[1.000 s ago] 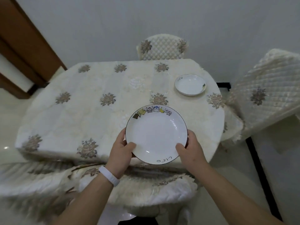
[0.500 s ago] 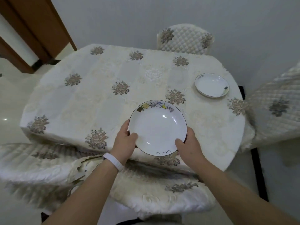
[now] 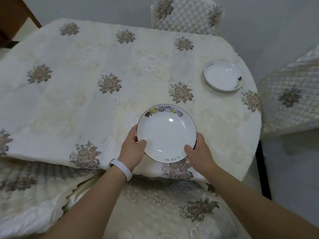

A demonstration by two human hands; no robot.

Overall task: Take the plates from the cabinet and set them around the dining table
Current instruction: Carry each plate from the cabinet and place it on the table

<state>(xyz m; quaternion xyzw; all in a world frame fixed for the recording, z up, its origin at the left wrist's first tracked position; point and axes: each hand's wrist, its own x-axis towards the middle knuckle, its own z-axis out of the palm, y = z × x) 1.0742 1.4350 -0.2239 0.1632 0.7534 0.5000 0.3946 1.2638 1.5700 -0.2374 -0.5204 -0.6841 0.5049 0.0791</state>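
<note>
Head view: the left hand [image 3: 133, 150] pinches the plate [image 3: 166, 133] at its 8 o'clock rim, the right hand [image 3: 198, 151] at 4 o'clock, thumbs on top, other fingers curled beneath and mostly hidden; the plate, round and level, lies between both hands, equally near each, over the near edge of the table [image 3: 69, 100]; whether it touches I cannot tell; a second plate [image 3: 223, 75] rests at 2 o'clock, well apart; a straight lowering seems all that remains.

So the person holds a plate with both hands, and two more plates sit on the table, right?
Not quite. The left hand and right hand do hold a plate, but the head view shows only one other plate on the table.
</note>
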